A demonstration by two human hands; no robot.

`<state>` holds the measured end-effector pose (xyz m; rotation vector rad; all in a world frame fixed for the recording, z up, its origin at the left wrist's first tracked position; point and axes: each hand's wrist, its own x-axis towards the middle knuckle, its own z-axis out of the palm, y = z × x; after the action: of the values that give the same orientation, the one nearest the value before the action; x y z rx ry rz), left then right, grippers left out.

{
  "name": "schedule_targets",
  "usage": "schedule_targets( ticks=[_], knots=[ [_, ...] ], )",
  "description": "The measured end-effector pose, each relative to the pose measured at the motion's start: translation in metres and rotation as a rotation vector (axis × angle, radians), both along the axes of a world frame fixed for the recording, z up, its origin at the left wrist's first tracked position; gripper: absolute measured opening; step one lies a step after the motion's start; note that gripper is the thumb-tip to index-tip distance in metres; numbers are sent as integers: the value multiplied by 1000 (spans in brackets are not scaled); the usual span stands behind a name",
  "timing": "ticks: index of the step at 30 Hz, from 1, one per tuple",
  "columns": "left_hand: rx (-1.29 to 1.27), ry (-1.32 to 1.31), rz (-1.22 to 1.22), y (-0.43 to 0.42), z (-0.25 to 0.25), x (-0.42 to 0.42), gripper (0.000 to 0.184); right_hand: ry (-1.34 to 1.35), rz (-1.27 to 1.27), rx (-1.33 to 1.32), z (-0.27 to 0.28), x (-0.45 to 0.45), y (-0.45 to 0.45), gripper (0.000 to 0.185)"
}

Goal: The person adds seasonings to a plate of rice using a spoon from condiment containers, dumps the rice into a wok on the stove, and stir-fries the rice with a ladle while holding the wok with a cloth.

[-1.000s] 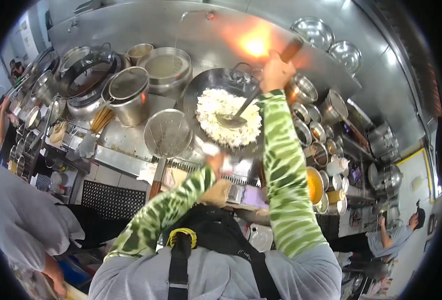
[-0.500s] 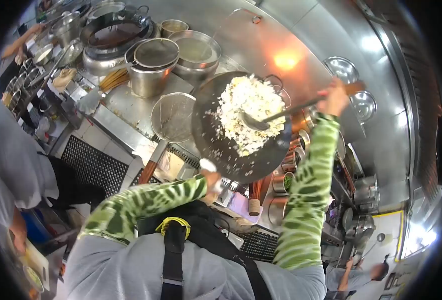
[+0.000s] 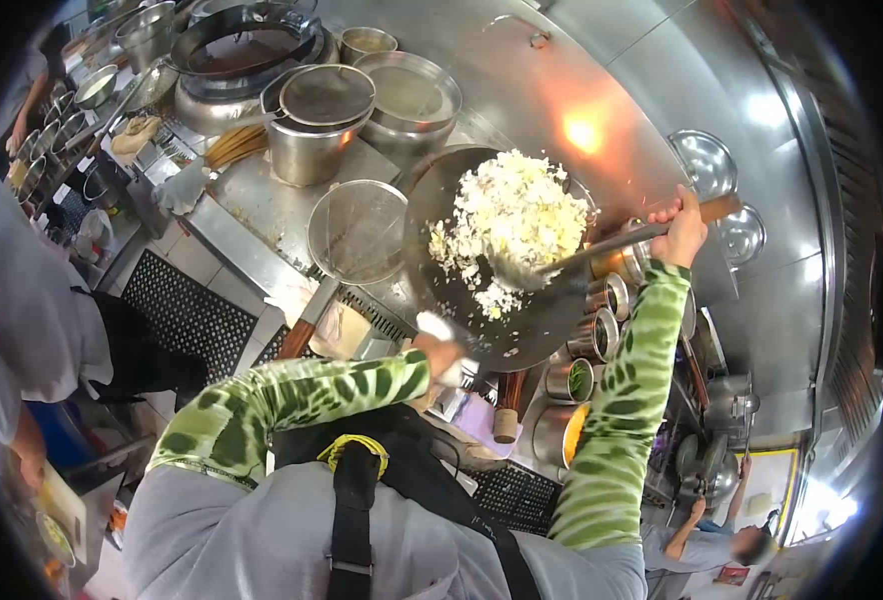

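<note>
Round dark metal wok [image 3: 540,338] at the person's 1 o'clock, loose white-and-yellow rice-like grains [image 3: 522,212] heaped toward its own 1 o'clock; wok probably heavy, stiff, hot, so best held by the rim through cloth; grains look light, soft, easily scattered; left hand [image 3: 440,356] closed around white cloth [image 3: 434,325] at wok's 7 o'clock, rim contact unclear; right hand [image 3: 682,228] wrapped round long metal ladle with brown wooden handle end [image 3: 617,242], 3 o'clock; round wire-mesh strainer [image 3: 359,228], 9 o'clock

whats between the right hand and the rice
The ladle's shaft: it slants from the right hand over the wok to the rice, in the head view.
</note>
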<state>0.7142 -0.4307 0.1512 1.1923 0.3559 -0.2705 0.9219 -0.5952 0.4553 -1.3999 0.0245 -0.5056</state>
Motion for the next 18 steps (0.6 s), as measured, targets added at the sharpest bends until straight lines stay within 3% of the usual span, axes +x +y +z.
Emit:
schedule_targets(
  ticks=[2,3,4,5,6,8,11,13,15,16,18],
  knots=[
    [-63,284,-93,5,32,42,38,-16,24,-95,1,-5,6,17],
    [-329,310,50,-10,20,68,40,-35,39,-140,11,-7,13,18],
    [-335,311,102,0,47,75,39,-231,-54,-342,30,-23,17,16],
    [-306,322,99,-2,50,88,38,-234,-141,-235,60,-55,41,18],
    [-271,333,96,-2,50,98,37,-323,-155,-304,76,-90,47,17],
    [-240,257,-56,-9,6,119,36,-358,56,-262,79,-85,18,14],
    [-247,283,-6,-16,6,118,34,8,206,-471,-4,-10,5,15],
    [-283,254,-39,-15,10,118,36,-12,150,-471,-11,13,25,14],
    [-234,258,-23,-17,-2,115,36,-260,-76,-297,-25,13,66,11],
    [-204,272,34,-20,-5,119,36,-320,-49,-245,-4,-5,68,14],
    [-223,193,-57,-13,-9,120,36,-510,259,-101,10,-29,57,16]
  ],
)
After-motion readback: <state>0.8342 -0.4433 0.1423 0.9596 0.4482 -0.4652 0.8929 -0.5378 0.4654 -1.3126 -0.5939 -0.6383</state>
